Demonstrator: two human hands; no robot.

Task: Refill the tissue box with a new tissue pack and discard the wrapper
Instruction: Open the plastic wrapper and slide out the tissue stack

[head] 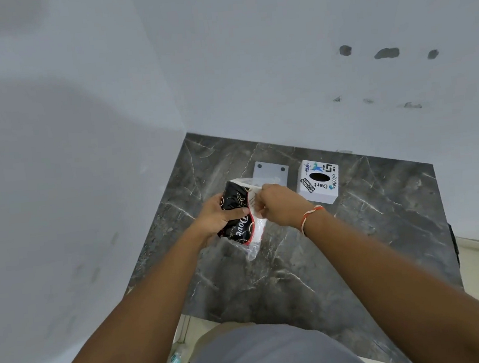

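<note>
Left hand [221,216]: clasps the black tissue pack [236,210] above the dark marble counter [381,226].
Right hand [278,204]: pinches the clear wrapper [256,237] at the pack's top edge, apparently tearing it open.
Technique: likely best to hold the pack firm and peel away slowly, sparing the tissues.
Tissue box [318,181]: waits right of the hands, beside a white plate [271,172].
Room: pale, scuffed corner walls.
</note>
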